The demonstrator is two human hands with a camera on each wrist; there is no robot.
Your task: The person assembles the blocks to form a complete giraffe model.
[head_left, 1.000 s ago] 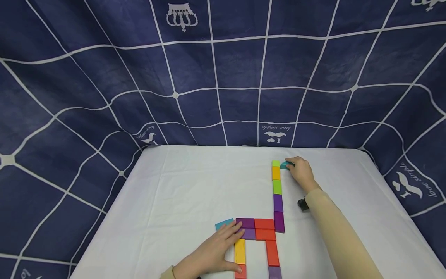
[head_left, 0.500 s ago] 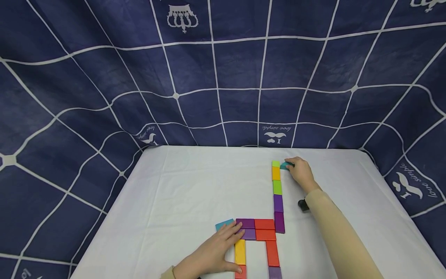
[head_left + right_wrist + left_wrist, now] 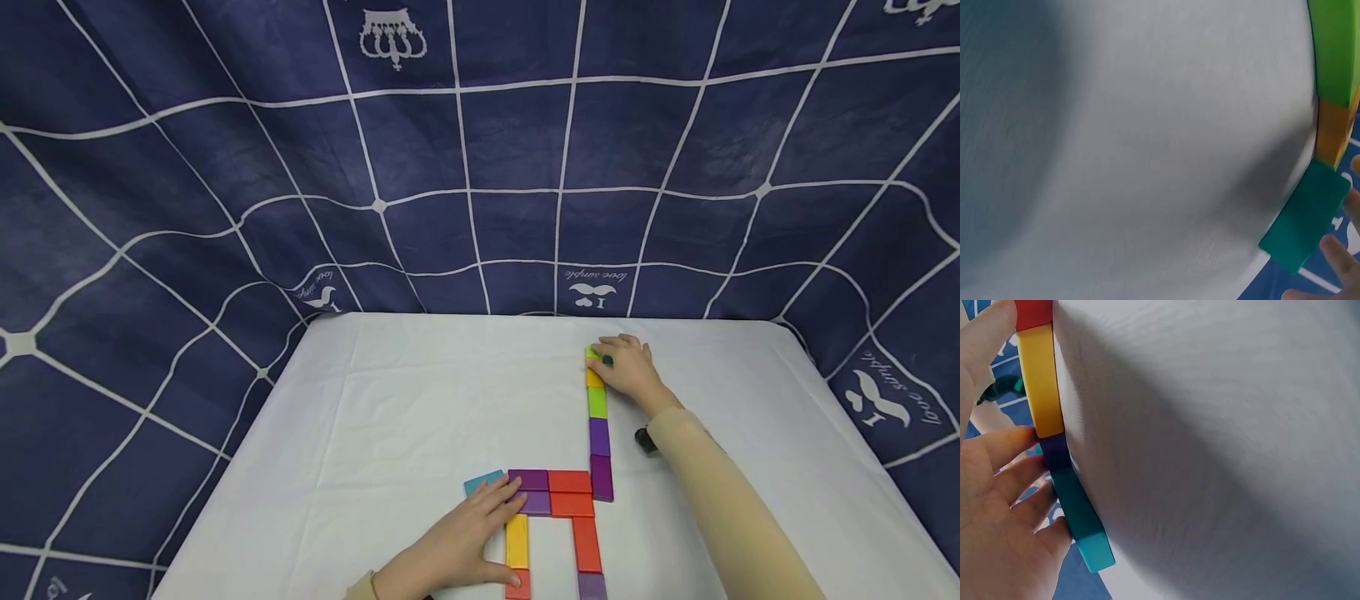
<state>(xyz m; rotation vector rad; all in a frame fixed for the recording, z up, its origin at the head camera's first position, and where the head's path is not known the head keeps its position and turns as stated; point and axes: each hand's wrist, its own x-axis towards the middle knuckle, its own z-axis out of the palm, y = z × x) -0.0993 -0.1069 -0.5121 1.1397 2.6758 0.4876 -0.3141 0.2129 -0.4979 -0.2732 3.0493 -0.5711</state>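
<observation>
My left hand rests on the coloured blocks at the front, fingers spread over the purple block and thumb on the coral-red block. In the left wrist view its fingertips touch the sides of a yellow block and a teal block. My right hand is at the far end of the column, with fingers over the lime block and orange block. A teal block lies against the column's side there, beside loosely spread fingers and mostly hidden under the hand in the head view.
Red blocks join the purple ones, with another red block below. Green and purple blocks continue the column. A white cloth covers the table. A dark blue patterned curtain surrounds it.
My right hand has moved left from pinching the teal block beside the column to lying over the lime and orange blocks. The left hand has stayed put.
</observation>
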